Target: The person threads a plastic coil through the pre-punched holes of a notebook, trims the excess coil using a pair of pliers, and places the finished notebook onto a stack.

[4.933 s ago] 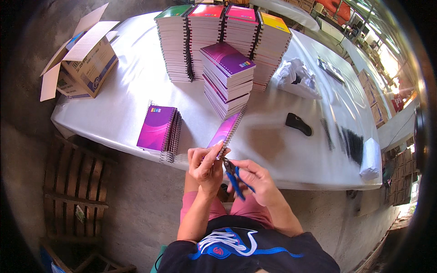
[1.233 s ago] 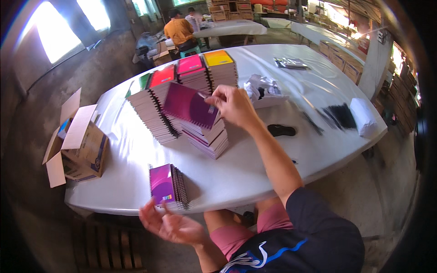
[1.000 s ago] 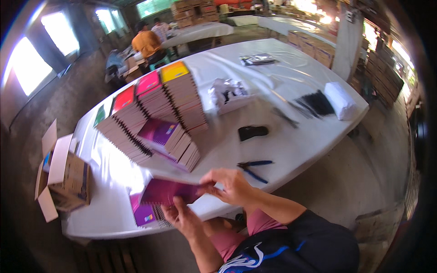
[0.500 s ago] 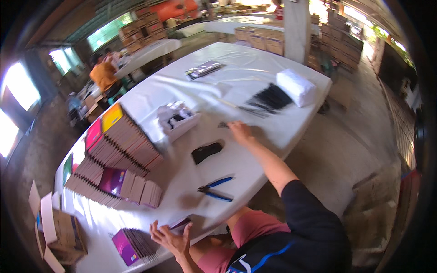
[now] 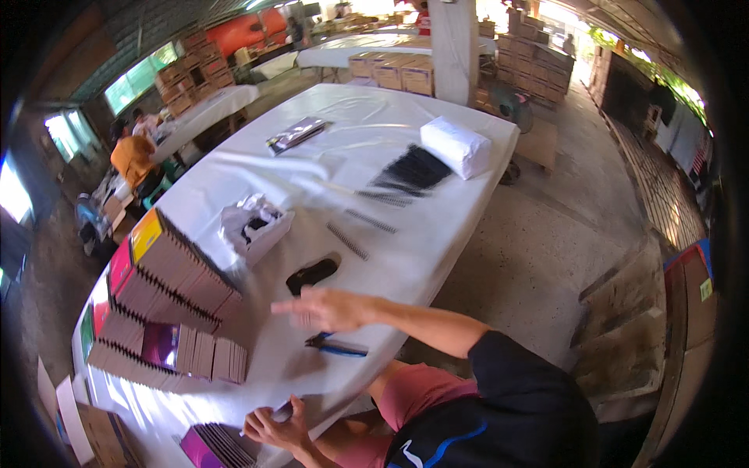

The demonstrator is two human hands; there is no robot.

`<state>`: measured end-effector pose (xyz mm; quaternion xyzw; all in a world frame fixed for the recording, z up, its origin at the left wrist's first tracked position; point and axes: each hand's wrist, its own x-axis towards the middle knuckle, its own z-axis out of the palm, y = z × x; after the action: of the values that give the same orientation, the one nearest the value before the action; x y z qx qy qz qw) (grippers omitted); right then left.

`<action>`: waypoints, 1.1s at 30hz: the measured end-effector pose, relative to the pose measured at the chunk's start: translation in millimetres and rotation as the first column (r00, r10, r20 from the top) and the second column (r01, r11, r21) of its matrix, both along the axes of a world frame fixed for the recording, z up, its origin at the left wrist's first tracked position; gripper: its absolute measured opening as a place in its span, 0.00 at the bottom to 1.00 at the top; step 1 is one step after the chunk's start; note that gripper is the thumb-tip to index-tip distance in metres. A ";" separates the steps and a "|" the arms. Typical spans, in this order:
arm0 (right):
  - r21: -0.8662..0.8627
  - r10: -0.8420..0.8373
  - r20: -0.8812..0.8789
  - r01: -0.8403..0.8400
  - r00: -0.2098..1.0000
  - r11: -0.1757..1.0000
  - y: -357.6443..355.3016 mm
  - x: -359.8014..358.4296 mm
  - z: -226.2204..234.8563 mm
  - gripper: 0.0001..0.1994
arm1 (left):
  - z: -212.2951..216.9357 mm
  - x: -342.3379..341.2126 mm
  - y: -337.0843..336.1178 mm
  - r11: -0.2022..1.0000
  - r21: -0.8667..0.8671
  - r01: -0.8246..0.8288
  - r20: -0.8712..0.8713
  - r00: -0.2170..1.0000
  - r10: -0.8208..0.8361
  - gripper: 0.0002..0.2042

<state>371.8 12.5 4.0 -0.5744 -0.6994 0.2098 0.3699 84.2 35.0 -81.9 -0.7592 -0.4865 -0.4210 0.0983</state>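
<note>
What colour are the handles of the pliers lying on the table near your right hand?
Blue handles on the pliers, lying on the white table just below the right hand; head view.

Bare white counter (image 5: 257, 355) lay open beside the blue-handled pliers (image 5: 337, 345); leaning stacks of spiral-bound notebooks (image 5: 168, 296) walled its left side.

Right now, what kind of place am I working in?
Likely a workshop or warehouse where notebooks get bound: stacks of spiral notebooks stand on the long white table, loose black binding coils lie farther along it, and stacked cardboard boxes fill the background.
</note>
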 end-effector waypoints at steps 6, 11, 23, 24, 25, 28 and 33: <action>0.030 0.213 -0.230 -0.211 0.950 0.977 -29.9 -84.5 -35.3 0.12 | 20.1 -2.4 -8.4 0.999 -0.003 -0.032 -0.042 0.999 0.032 0.24; 0.039 0.144 -0.101 -0.141 0.984 0.989 -24.0 -101.2 -29.6 0.12 | 11.5 -0.6 0.3 0.998 0.058 0.012 -0.003 1.000 -0.012 0.26; 0.042 0.235 -0.087 -0.232 0.968 0.972 -12.2 -98.0 -18.4 0.10 | 13.5 19.3 -13.8 0.990 -0.047 -0.136 0.026 0.990 0.137 0.25; -0.092 0.247 -0.182 -0.267 0.952 0.959 -11.3 -95.3 -17.5 0.10 | 13.9 19.4 -13.9 0.988 -0.060 -0.139 0.019 0.990 0.140 0.25; -0.221 0.243 -0.276 -0.307 0.930 0.926 -10.3 -91.8 -16.6 0.11 | 13.9 18.8 -14.4 0.987 -0.074 -0.141 0.013 0.990 0.143 0.25; -0.425 0.179 -0.263 -0.280 0.948 0.861 -9.9 -100.1 -3.8 0.12 | 11.6 17.4 -11.2 0.990 -0.086 -0.114 0.000 0.993 0.115 0.23; -0.239 0.238 -0.130 -0.264 0.962 0.934 -5.4 -93.1 -4.1 0.12 | 7.8 8.7 -12.4 0.993 -0.051 -0.104 -0.041 0.994 0.102 0.26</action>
<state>278.7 7.1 -0.2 -0.5119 -0.7152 0.3714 0.2975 92.9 22.6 -74.2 -0.7433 -0.5341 -0.3878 0.1091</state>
